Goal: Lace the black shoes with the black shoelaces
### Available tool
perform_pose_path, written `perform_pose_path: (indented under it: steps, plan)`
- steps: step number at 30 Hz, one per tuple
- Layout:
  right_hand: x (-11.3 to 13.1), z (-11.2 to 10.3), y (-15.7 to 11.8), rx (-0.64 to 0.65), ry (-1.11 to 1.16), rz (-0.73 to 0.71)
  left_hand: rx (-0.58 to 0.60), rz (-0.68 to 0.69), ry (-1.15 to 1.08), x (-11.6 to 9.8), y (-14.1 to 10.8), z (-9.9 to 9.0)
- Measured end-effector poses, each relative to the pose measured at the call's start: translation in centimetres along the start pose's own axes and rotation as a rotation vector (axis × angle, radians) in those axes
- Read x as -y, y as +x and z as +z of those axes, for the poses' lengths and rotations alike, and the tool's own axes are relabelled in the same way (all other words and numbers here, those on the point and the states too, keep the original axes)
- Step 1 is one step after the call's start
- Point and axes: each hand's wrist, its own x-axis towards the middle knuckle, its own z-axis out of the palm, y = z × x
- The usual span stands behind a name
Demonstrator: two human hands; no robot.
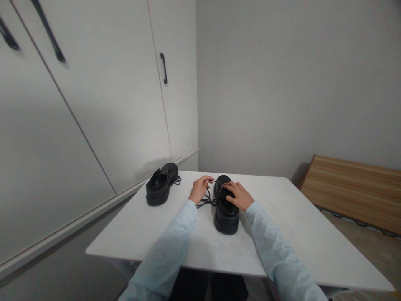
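Note:
A black shoe [226, 219] stands on the white table [282, 234] in front of me, its toe pointing away and its heel toward me. To its left, my left hand [200, 188] pinches a black shoelace [206, 201], whose loose length hangs down and lies curled beside the shoe. My right hand [238, 195] rests on the shoe's upper by the opening, fingers bent over the tongue and lacing. What its fingertips grip is too small to make out. A second black shoe [158, 192] with tied laces sits at the table's far left.
White cabinet doors [125, 92] with dark handles run along the left, close to the table's left edge. A grey wall [297, 83] stands behind. On the right, beyond the table, is a wood-grain panel [354, 188].

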Motion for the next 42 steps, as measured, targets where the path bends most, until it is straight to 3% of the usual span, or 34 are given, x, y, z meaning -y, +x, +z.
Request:
perform_pose_path:
  steps: [7,26,42]
  plan:
    - [0.6,-0.6,0.0,0.075,-0.067,0.041,0.023,0.006,-0.057,0.1,0.1,0.0]
    - [0.6,-0.6,-0.2,0.073,-0.083,0.071,-0.041,0.068,0.115,0.7,0.1,0.5]
    - [1.5,-1.5,0.6,0.161,-0.139,0.148,-0.055,0.155,0.243,0.6,0.0,1.1]
